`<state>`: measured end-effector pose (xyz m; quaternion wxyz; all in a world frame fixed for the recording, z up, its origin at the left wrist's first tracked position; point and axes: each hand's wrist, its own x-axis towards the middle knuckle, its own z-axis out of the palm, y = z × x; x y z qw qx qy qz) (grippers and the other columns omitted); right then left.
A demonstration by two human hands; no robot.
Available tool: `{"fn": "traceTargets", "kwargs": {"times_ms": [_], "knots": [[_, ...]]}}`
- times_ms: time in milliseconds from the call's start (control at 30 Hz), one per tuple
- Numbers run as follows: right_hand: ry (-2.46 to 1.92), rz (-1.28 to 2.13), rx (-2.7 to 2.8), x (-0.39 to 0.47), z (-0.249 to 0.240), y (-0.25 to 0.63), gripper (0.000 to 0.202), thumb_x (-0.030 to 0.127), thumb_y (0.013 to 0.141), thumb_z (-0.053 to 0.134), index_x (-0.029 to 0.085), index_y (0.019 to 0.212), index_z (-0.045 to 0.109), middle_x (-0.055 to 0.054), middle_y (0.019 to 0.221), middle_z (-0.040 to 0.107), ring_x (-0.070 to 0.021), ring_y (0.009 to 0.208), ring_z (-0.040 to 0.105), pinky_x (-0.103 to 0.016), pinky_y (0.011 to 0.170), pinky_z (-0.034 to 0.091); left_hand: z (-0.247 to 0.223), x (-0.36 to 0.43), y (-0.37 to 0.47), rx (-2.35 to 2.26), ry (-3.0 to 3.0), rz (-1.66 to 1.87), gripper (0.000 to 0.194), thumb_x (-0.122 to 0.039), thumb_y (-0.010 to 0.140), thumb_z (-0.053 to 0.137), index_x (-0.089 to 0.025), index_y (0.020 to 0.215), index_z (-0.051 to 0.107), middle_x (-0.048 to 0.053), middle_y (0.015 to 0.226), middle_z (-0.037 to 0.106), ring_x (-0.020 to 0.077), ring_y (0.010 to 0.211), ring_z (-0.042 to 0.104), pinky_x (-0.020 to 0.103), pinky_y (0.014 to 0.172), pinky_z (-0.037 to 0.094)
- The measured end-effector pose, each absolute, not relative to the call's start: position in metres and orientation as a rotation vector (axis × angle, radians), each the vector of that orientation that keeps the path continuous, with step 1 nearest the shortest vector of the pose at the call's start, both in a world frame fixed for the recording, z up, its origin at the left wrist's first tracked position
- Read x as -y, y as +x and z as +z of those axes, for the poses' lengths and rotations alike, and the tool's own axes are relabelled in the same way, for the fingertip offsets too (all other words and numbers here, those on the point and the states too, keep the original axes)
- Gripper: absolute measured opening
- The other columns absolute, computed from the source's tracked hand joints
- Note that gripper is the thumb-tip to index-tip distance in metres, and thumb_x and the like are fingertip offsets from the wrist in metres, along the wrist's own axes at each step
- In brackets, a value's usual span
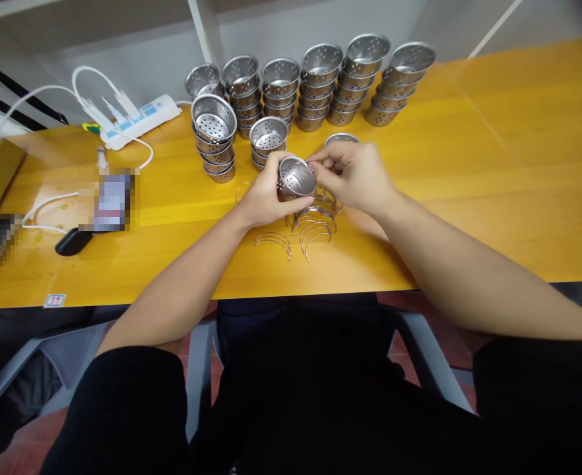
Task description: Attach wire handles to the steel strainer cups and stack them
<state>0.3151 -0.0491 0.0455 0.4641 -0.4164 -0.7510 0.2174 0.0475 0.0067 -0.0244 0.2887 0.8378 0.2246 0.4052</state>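
Note:
My left hand (266,191) is wrapped round a perforated metal cup (297,177), tilted with its open top toward me. At the cup's right rim, the fingers of my right hand (353,173) are pinched on what looks like a thin wire, mostly hidden by the fingertips. Several curved metal wires (315,227) lie on the table just below the cup. Behind my hands stands a short stack of the same cups (268,135), and another cup (341,138) shows partly behind my right hand.
Several tall stacks of perforated cups (321,66) line the back of the wooden table (493,198). A power strip (142,122) with white cables, a blurred phone (113,202) and a black object (74,242) are at the left.

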Motion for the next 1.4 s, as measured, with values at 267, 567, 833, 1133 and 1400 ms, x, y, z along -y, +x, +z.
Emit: {"fn": "traceTargets", "kwargs": {"times_ms": [267,567,833,1133,1400], "knots": [[-1.065,0.511,1.825,0.051,0.044,0.311,0.038,0.067,0.115,0.096,0.03,0.11,0.096,-0.006,0.084,0.075,-0.0241,0.074,0.062,-0.042,0.068,0.054,-0.025,-0.006,0.049,-0.608,2.211,1.079,0.109,-0.087,0.104,0.103,-0.029,0.178,0.048,0.013,0.158,0.076,0.0361,0.142,0.085,0.057,0.129,0.072],[-1.045,0.546,1.786,0.05,0.042,0.307,0.034,0.059,0.112,0.101,0.03,0.128,0.092,0.0,0.08,0.064,-0.0217,0.07,0.055,-0.04,0.068,0.054,-0.021,0.001,0.051,-0.675,2.236,1.063,0.122,-0.089,0.096,0.108,-0.03,0.182,0.045,0.014,0.159,0.074,0.0387,0.147,0.082,0.059,0.134,0.067],[-0.893,0.767,1.739,0.06,0.061,0.3,0.039,0.065,0.111,0.098,0.027,0.106,0.09,-0.006,0.085,0.076,-0.0194,0.066,0.056,-0.037,0.057,0.047,-0.007,0.01,0.053,-0.718,2.124,1.084,0.113,-0.1,0.087,0.108,-0.03,0.163,0.062,0.009,0.14,0.08,0.0338,0.128,0.086,0.056,0.122,0.073],[-0.77,1.228,1.808,0.069,0.083,0.313,0.077,0.097,0.083,0.115,0.03,0.1,0.08,-0.001,0.084,0.08,-0.0139,0.051,0.057,-0.033,0.044,0.041,0.006,0.014,0.05,-0.655,2.018,1.008,0.101,-0.112,0.096,0.09,-0.027,0.146,0.071,0.008,0.123,0.085,0.0266,0.108,0.086,0.05,0.109,0.076],[-0.822,1.211,1.763,0.065,0.078,0.309,0.078,0.098,0.086,0.113,0.033,0.098,0.072,0.002,0.069,0.069,-0.0172,0.052,0.052,-0.036,0.045,0.037,-0.003,0.011,0.051,-0.605,2.127,1.013,0.113,-0.108,0.092,0.097,-0.026,0.162,0.063,0.014,0.149,0.084,0.0365,0.139,0.088,0.058,0.129,0.073]]}}
